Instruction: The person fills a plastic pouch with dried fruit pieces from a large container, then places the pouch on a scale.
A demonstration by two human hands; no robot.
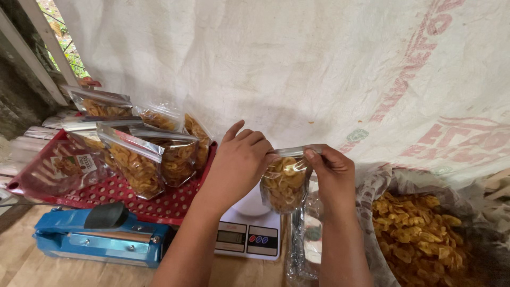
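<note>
A chip pouch (284, 180) is pinched at its top by left hand (239, 159) and right hand (332, 175) fingers above the scale (249, 236); a red tray (159, 204) of filled bags (141, 159) and a blue sealer (101, 236) crowd the left, and a sack of loose chips (417, 234) lies close on the right.

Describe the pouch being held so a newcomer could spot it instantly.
Start at the white digital scale at the bottom centre, right of the blue heat sealer. Just above it, the left hand and right hand pinch the top edge of a clear pouch of yellow chips. Unlike the filled pouches in the red tray on the left, it is held up in the air.
</note>
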